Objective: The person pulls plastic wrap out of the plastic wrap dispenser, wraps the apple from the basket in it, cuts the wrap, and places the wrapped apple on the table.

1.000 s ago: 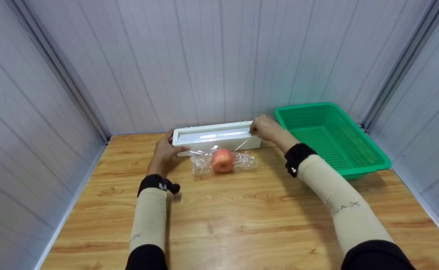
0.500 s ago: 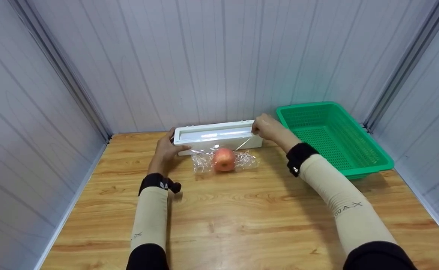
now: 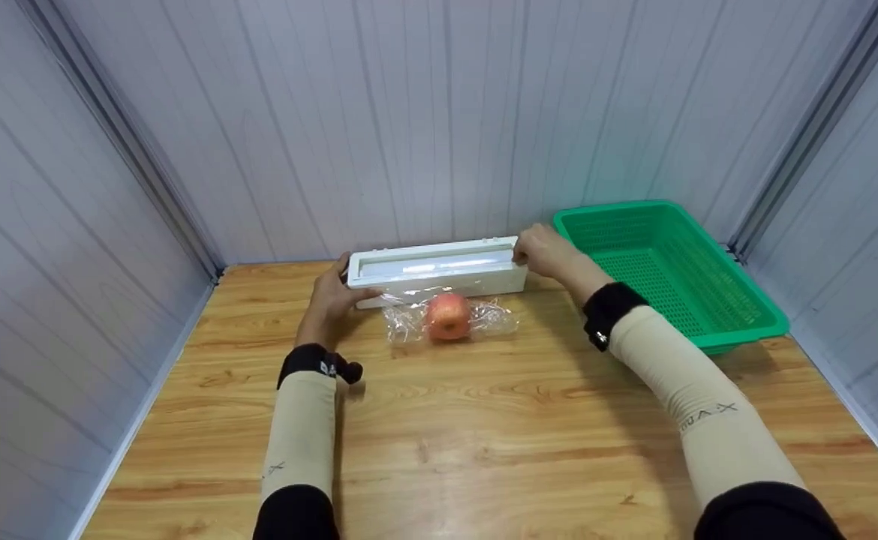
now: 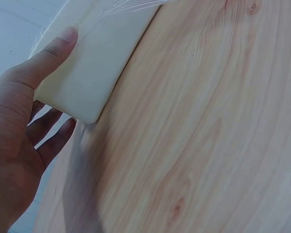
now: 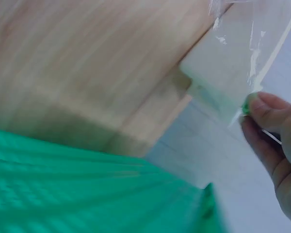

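Observation:
A long white cling film dispenser (image 3: 439, 282) stands on the table by the back wall, its top opening showing the roll. My left hand (image 3: 329, 295) grips its left end; in the left wrist view the thumb (image 4: 56, 52) lies along the front face and the fingers curl behind the end. At the other end, my right hand (image 3: 548, 251) pinches a small green slider (image 5: 246, 107) at the dispenser's top edge. Just in front lies a red apple (image 3: 448, 318) with crumpled clear cling film (image 3: 407, 321) spread over and beside it.
A green perforated plastic basket (image 3: 739, 341) stands at the right, close beside the right forearm. Its side (image 5: 77, 189) fills the lower left of the right wrist view. Pale panel walls (image 3: 424, 112) enclose the wooden table (image 3: 446, 442) at the back and sides.
My right hand has shifted slightly right to the dispenser's end. The slanting film edge between the dispenser and the apple no longer shows. My left hand keeps its grip.

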### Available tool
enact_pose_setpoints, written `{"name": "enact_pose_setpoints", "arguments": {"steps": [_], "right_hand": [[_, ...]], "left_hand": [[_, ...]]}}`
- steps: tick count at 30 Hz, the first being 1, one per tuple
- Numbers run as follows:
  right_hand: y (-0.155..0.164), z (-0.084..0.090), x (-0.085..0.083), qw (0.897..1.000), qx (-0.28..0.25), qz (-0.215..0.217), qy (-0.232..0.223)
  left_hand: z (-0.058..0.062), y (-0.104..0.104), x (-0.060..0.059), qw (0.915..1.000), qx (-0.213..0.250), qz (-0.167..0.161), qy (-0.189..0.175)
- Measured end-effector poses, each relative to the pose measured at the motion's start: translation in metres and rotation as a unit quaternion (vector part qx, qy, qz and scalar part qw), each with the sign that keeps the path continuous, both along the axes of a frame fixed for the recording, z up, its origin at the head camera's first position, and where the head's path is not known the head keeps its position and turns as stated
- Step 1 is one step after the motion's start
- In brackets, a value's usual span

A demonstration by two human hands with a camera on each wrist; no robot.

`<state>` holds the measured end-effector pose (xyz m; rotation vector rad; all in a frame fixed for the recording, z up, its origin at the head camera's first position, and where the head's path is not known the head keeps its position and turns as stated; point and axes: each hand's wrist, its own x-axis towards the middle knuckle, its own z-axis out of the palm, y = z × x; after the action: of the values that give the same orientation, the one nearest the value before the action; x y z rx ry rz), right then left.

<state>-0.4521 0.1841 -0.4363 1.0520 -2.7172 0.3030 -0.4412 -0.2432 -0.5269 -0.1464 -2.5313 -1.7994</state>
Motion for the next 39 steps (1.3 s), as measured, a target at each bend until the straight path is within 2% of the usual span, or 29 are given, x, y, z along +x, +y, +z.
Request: {"name": "enact_pose_setpoints", "arguments": {"steps": [4,9,12,14,16,18,21,23,26,29,32,37,39], "right_hand": [[0.002,-0.002,-0.001,1.000,-0.013,0.006,-0.001],[-0.001,-0.003,-0.001,1.000,-0.009,-0.015,-0.021],[-0.005,-0.002,0.001,0.999,0.002,-0.027,-0.044],[-0.006,0.000,0.003,0.997,0.006,-0.037,-0.061],[-0.007,0.003,0.004,0.997,0.014,-0.045,-0.067],[-0.009,0.006,0.006,0.996,0.020,-0.052,-0.072],[-0.010,0.008,0.007,0.995,0.030,-0.057,-0.071],[-0.010,0.008,0.008,0.996,0.034,-0.058,-0.067],[-0.011,0.010,0.012,0.996,0.022,-0.064,-0.059],[-0.014,0.015,0.018,0.995,-0.022,-0.081,-0.048],[-0.020,0.021,0.030,0.988,-0.098,-0.111,-0.051],[-0.027,0.017,0.056,0.957,-0.226,-0.151,-0.104],[-0.028,0.010,0.063,0.947,-0.253,-0.158,-0.117]], "left_hand": [[0.000,-0.002,-0.003,0.9999,-0.009,-0.003,-0.004],[-0.001,-0.004,-0.002,0.9999,-0.010,-0.008,-0.011],[0.000,-0.004,0.005,0.9997,-0.019,-0.011,-0.005],[0.003,-0.002,0.012,0.9996,-0.015,-0.020,0.012],[0.014,0.002,0.023,0.9992,0.008,-0.036,0.011],[0.019,0.003,0.026,0.9985,0.014,-0.050,0.013],[0.024,0.002,0.024,0.9980,-0.022,-0.059,0.004],[0.018,-0.001,0.015,0.9966,-0.045,-0.068,0.013],[0.018,-0.006,0.013,0.9943,-0.082,-0.069,0.002],[0.021,-0.009,0.014,0.9920,-0.104,-0.069,-0.016],[0.023,-0.009,0.017,0.9913,-0.108,-0.073,-0.018],[0.027,-0.001,0.022,0.9916,-0.056,-0.116,0.011],[0.027,0.003,0.023,0.9931,-0.021,-0.113,0.023]]}}
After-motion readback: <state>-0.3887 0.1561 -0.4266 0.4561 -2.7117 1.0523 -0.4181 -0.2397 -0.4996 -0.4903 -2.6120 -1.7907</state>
